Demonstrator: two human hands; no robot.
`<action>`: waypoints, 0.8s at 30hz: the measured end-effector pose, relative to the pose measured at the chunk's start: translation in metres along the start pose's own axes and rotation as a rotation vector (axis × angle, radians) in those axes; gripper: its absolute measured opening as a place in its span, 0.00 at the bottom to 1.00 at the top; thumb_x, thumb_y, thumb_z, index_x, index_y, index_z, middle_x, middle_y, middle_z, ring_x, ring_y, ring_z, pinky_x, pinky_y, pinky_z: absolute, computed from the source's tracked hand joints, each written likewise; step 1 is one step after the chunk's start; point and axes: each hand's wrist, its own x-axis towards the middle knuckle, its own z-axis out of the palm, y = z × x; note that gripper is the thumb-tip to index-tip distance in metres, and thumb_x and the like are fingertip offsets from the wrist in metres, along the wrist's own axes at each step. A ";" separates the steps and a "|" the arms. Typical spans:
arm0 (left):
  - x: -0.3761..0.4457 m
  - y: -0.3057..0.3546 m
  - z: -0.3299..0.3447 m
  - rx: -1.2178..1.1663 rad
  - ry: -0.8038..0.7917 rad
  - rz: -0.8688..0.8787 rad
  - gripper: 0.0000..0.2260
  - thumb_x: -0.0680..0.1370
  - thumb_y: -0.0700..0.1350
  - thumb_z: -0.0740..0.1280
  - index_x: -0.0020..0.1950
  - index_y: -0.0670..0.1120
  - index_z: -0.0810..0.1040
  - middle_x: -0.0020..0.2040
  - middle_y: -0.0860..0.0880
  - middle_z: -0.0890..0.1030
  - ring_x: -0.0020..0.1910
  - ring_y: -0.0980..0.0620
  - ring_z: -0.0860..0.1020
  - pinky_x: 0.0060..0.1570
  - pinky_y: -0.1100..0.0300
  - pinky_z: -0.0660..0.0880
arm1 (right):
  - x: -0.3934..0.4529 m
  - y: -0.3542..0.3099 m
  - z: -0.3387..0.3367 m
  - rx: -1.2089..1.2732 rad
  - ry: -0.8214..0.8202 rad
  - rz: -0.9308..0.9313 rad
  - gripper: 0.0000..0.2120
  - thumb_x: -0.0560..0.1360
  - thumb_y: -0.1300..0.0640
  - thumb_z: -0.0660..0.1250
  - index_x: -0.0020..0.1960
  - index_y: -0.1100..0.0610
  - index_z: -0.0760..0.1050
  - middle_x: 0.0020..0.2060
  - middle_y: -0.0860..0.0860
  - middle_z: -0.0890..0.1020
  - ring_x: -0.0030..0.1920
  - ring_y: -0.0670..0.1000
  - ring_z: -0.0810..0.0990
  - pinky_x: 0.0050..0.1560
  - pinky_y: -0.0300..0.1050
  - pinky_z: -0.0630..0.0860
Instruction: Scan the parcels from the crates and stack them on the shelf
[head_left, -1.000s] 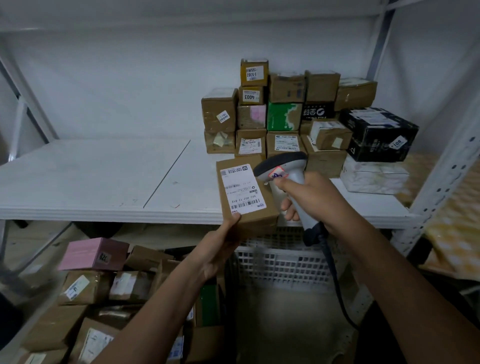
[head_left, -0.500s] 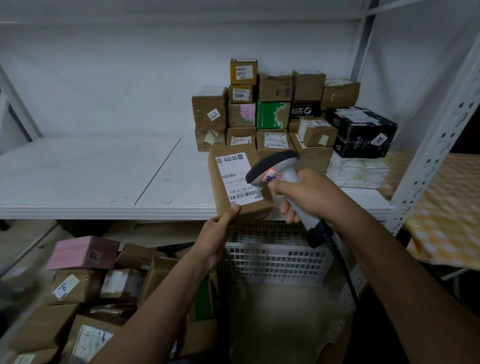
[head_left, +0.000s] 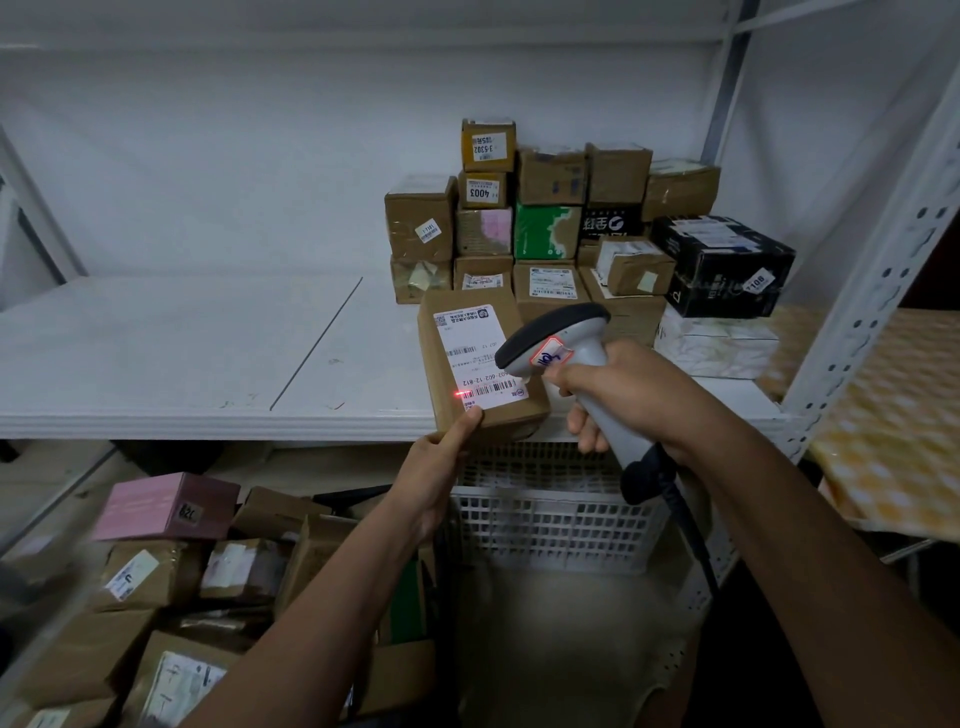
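My left hand (head_left: 434, 478) grips a brown cardboard parcel (head_left: 467, 322) by its lower edge and holds it upright in front of the white shelf (head_left: 182, 353). The parcel's white label faces me, and a red laser spot sits at the left end of its barcode. My right hand (head_left: 618, 395) grips a grey handheld scanner (head_left: 563, 338) by the handle; the scanner's head is just right of the label. A stack of parcels (head_left: 550, 228) stands on the shelf's back right.
Under the shelf, a white plastic crate (head_left: 556, 525) sits at the centre, with loose parcels (head_left: 156, 587) and a pink box (head_left: 161, 506) piled at lower left. A perforated shelf post (head_left: 878, 291) rises on the right. The scanner cable hangs down by my right arm.
The parcel and scanner stay together in my hands while the view shifts slightly. A red laser spot now shows on the label's barcode.
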 end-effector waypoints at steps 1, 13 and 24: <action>0.000 -0.001 -0.001 -0.001 0.001 -0.005 0.25 0.74 0.58 0.72 0.63 0.43 0.79 0.54 0.48 0.85 0.60 0.50 0.79 0.59 0.58 0.72 | 0.001 0.001 0.000 0.009 0.001 0.000 0.14 0.79 0.54 0.66 0.48 0.66 0.76 0.27 0.58 0.80 0.25 0.54 0.78 0.26 0.40 0.73; -0.004 0.028 -0.022 -0.088 0.000 0.048 0.20 0.73 0.63 0.67 0.61 0.56 0.75 0.64 0.47 0.78 0.64 0.47 0.77 0.61 0.57 0.73 | 0.029 0.041 -0.016 0.211 0.273 0.037 0.15 0.78 0.51 0.67 0.44 0.64 0.79 0.27 0.56 0.81 0.24 0.53 0.79 0.35 0.50 0.80; 0.018 0.019 0.071 -0.036 -0.224 -0.190 0.13 0.76 0.60 0.69 0.55 0.56 0.76 0.59 0.47 0.80 0.61 0.45 0.79 0.65 0.51 0.76 | 0.029 0.083 -0.067 0.302 0.613 0.019 0.14 0.80 0.53 0.66 0.40 0.62 0.77 0.23 0.51 0.79 0.20 0.49 0.77 0.23 0.37 0.73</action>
